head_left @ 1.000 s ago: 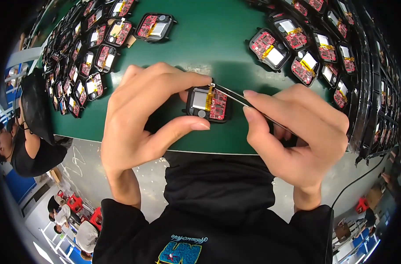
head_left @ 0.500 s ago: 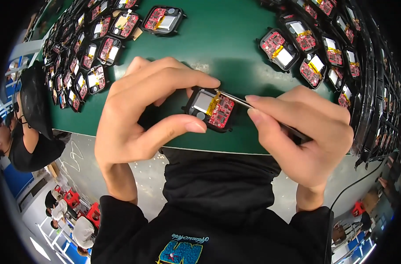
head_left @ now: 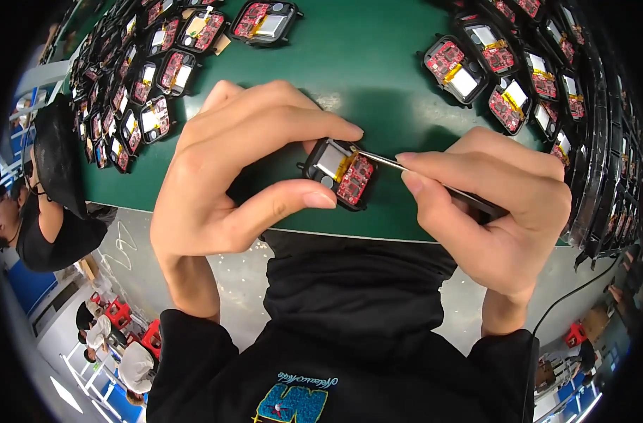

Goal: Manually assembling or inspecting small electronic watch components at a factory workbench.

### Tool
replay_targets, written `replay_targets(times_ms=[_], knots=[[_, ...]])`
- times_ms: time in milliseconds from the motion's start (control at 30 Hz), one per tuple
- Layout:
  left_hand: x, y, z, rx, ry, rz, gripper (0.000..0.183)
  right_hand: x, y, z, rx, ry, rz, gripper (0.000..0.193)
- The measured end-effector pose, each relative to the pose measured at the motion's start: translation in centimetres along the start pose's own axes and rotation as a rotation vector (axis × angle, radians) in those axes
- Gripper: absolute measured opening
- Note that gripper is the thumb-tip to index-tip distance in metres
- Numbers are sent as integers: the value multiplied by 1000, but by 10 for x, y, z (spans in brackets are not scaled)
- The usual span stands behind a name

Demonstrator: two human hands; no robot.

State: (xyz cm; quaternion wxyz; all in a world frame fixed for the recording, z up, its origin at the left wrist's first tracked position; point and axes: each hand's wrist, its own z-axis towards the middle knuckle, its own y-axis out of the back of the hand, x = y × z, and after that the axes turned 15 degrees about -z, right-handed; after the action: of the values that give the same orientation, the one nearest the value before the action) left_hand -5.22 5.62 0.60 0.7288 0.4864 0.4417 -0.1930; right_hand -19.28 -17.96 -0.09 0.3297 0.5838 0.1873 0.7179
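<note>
A small black device housing (head_left: 313, 169) sits low over the green table between my hands. Inside it are a red circuit board (head_left: 355, 182), a silver battery (head_left: 331, 161) and a strip of yellow tape (head_left: 346, 168). My left hand (head_left: 229, 169) grips the housing, thumb at its near left side and index finger at its far edge. Pinched in my right hand (head_left: 494, 211) is a pair of thin metal tweezers (head_left: 385, 161), its tips at the housing's far right corner, by the end of the yellow tape. My fingertip partly hides that corner.
Several similar open housings (head_left: 155, 120) crowd the left of the green table (head_left: 364, 63), and more (head_left: 454, 70) lie at the right. Stacked black trays (head_left: 603, 176) line the right edge. Another person (head_left: 50, 225) is at the far left.
The housing has turned a little in my left hand. The tweezers' tips stay at the same corner, and the whole view has shifted slightly.
</note>
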Motion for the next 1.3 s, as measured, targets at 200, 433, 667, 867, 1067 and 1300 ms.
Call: replay_targets(times_ms=[200, 433, 667, 867, 1067, 1300], knots=[[-3, 2, 4, 45, -6, 12, 60, 0, -2, -1, -13, 6, -4, 23], [2, 3, 5, 62, -76, 45, 58, 0, -1, -1, -22, 6, -22, 22], [0, 2, 4, 52, -25, 25, 59, 0, -2, -2, -30, 27, -29, 22], [-2, 2, 4, 50, -25, 22, 60, 0, -3, -5, -39, 46, -47, 20], [0, 1, 3, 43, -29, 1, 58, 0, -4, -5, -51, 55, -41, 19], [3, 1, 5, 13, -26, -30, 57, -3, 1, -3, -83, 48, -16, 18]])
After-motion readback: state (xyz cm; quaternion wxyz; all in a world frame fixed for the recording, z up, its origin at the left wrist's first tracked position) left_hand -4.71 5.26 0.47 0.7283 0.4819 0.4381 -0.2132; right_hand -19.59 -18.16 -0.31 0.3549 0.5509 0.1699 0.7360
